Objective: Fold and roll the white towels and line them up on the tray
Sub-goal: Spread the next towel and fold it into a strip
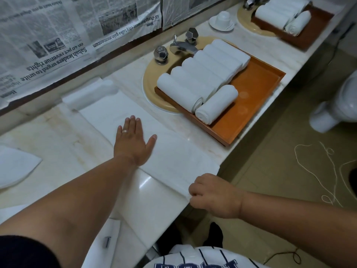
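Observation:
A white towel, folded into a long strip, lies flat on the marble counter, running from the wall toward the front edge. My left hand rests flat on its middle, fingers straight. My right hand pinches the strip's near end at the counter's edge. An orange tray sits over the sink to the right. It holds several rolled white towels in a row, with one more roll lying in front of them.
Chrome faucet and two knobs stand behind the tray. More white towel cloth lies at the counter's left. A cup on a saucer and a second tray of rolls sit farther right. A toilet stands on the floor.

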